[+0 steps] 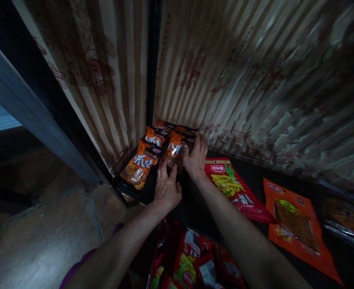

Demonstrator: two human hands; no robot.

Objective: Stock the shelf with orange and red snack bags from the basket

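Note:
An orange-and-black snack bag (177, 143) lies toward the back corner of a black shelf (192, 204). My left hand (167, 184) is at the lower end of this bag, its fingers curled on the edge. Along the bag's right side, my right hand (196, 156) grips with bent fingers, partly hiding the print. To the left lies a matching snack bag (141, 163) at the shelf's front. Behind it is another of the same kind (155, 136). More orange bag tops (165, 125) show at the back, mostly covered.
A red snack bag (232, 186) lies right of my hands, then an orange packet (297, 220) and a dark clear-wrapped packet (347, 216). Below the shelf's front edge sit several red bags (192, 257). Patterned curtain (225, 80) hangs behind; a dark post (153, 60) stands at the corner.

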